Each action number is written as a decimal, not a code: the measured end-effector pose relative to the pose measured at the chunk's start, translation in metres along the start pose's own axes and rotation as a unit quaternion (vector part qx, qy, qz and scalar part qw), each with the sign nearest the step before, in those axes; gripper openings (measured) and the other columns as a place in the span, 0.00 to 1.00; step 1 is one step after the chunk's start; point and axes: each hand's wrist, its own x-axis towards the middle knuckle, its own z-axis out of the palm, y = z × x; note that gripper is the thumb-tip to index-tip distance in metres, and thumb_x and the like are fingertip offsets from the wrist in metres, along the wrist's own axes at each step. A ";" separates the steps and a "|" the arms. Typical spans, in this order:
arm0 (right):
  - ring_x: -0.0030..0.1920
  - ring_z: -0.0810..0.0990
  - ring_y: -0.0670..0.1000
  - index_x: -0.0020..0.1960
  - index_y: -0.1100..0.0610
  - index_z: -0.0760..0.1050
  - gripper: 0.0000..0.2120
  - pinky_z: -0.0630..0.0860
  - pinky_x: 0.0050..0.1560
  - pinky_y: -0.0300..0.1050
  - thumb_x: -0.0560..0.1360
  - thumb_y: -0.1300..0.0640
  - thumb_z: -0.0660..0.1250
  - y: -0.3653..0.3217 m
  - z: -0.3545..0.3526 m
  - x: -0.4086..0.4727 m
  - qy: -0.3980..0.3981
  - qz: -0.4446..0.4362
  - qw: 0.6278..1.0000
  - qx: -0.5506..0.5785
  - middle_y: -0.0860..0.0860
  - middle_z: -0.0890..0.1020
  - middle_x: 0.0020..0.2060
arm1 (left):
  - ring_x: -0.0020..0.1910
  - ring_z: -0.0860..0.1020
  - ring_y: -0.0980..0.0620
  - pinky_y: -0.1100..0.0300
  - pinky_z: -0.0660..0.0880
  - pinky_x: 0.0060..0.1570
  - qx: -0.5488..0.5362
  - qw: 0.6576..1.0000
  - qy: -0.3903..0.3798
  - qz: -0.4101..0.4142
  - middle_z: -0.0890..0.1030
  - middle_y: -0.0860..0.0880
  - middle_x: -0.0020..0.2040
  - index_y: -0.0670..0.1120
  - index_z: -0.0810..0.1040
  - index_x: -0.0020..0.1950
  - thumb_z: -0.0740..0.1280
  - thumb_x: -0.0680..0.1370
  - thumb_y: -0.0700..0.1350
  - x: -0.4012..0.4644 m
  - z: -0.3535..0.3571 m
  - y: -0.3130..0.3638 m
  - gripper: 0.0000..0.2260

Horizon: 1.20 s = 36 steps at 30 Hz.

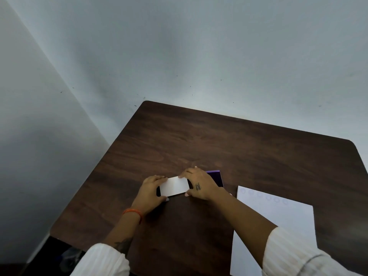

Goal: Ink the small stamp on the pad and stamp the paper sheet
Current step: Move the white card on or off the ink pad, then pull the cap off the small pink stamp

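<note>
A small white rectangular lid or box [174,186] lies on the dark wooden table [199,140], and both hands grip it. My left hand [151,191] holds its left end, my right hand [196,183] its right end. Behind my right hand a purple ink pad [216,177] is partly hidden. The white paper sheet [278,220] lies to the right, with a row of faint round stamp marks [264,196] along its top edge. No stamp can be made out.
The table stands in a corner of pale walls [179,46]. Its left edge [95,172] drops to a dark floor. My right forearm [245,214] crosses the paper's left edge.
</note>
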 end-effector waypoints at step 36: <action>0.42 0.81 0.51 0.46 0.60 0.80 0.12 0.78 0.48 0.43 0.71 0.50 0.70 0.040 0.007 -0.125 0.249 0.235 0.896 0.284 0.56 0.84 0.42 | 0.55 0.77 0.50 0.64 0.67 0.58 -0.140 0.988 0.005 0.071 0.81 0.45 0.56 0.45 0.78 0.57 0.68 0.74 0.40 -0.018 0.091 0.154 0.12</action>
